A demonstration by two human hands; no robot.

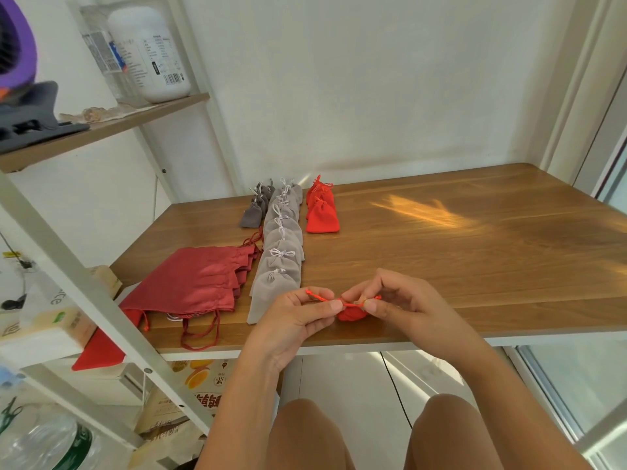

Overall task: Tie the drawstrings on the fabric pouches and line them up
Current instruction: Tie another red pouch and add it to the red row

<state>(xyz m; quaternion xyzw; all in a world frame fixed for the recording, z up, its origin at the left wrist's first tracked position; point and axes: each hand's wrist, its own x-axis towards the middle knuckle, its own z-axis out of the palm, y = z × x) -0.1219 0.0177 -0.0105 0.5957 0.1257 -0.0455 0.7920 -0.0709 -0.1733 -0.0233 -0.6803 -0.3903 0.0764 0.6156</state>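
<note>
At the far left a white metal shelf frame (101, 293) carries a wooden shelf board with a tall white plastic bottle (149, 52) standing on it. Right of the frame, on the left part of the brown wooden table (475, 249), lies a stack of large dark red satin drawstring pouches (190, 283), their cords trailing over the near edge. Beyond them, towards the wall, is a short row of small dark grey fabric pouches (254, 206), and just beside that a long overlapping row of light grey velvet pouches (281, 262) with tied pale bows, running from the wall towards the person. The left hand (298, 320) is near the front end of this row, thumb and forefinger pinching a thin red drawstring (319, 295). Farther back, near the wall, sits a short row of bright red fabric pouches (320, 208). Between the two hands, over the table's near edge, is the small bright red fabric pouch (351, 313), gathered at its neck. The right hand (407, 303) pinches the other end of the cord at the pouch's neck with its fingertips, the remaining fingers loosely curled. Whether the pouch touches the table cannot be told.
</note>
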